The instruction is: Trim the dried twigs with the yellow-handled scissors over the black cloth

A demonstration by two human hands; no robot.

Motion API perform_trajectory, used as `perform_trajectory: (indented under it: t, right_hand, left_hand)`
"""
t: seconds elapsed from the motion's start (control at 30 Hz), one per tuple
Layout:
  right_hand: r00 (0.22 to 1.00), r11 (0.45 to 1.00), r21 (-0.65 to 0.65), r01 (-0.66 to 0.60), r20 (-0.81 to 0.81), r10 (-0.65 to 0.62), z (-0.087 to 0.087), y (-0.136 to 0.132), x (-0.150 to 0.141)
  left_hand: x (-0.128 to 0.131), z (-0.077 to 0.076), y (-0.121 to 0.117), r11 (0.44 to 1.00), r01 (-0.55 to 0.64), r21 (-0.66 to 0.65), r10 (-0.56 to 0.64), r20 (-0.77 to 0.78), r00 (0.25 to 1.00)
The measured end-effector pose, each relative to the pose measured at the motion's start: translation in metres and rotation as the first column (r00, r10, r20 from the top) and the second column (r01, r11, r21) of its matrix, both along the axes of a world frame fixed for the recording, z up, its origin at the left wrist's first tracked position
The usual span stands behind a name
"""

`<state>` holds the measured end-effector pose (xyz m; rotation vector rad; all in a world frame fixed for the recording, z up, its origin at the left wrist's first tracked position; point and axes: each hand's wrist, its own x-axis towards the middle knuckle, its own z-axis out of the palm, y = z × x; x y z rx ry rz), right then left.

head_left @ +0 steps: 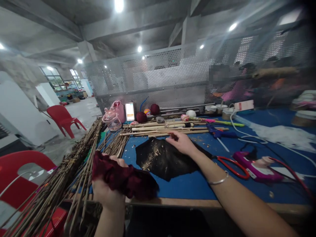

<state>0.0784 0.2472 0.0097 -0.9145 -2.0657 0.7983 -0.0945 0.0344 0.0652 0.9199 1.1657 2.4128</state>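
My left hand [107,189] is closed round a bunch of dark red fabric [123,177], held over the near edge of the blue table [197,184]. My right hand [181,142] reaches forward over a black cloth [163,158] strewn with pale shavings. Its fingers are curled at the cloth's far edge, close to a row of long wooden sticks [168,129]. What the fingers pinch, if anything, I cannot make out. A silver bangle [218,180] sits on my right wrist.
A big bundle of thin twigs [66,174] slopes off the table's left. Red-handled scissors [233,166], a pink glue gun [256,168], a blue glue gun [218,133], dark red balls [148,113] and a pink kettle [116,115] lie about. Red chairs [63,120] stand left. People sit behind the mesh screen [237,85].
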Motion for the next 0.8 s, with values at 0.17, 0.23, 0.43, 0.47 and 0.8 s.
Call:
perform_trajectory:
  t: [0.17,0.23,0.43,0.47,0.8]
  right_hand:
    - [0.625,0.317,-0.643,-0.697,-0.328,0.708,0.004,-0.072,-0.027]
    - [0.579,0.092,-0.721,-0.687,-0.467,0.668,0.0,-0.089,-0.031]
    - [0.632,0.025,-0.699,-0.715,-0.631,0.45,-0.001,-0.082,-0.023]
    - [0.624,0.057,-0.687,-0.725,-0.619,0.477,0.0,-0.08,-0.021]
    - [0.85,0.725,-0.559,-0.401,-0.522,0.068,0.02,-0.026,-0.034]
  left_hand:
    - [0.029,0.008,-0.001,0.961,-0.227,0.155,0.25,-0.147,0.957]
    - [0.031,0.002,0.006,0.909,-0.333,0.25,0.389,-0.223,0.894]
    - [0.04,-0.054,0.032,0.975,-0.048,-0.217,-0.13,-0.733,0.667]
    - [0.042,-0.063,0.034,0.958,-0.026,-0.284,-0.206,-0.752,0.626]
    - [-0.001,-0.13,0.001,0.866,-0.299,-0.402,-0.009,-0.609,0.793]
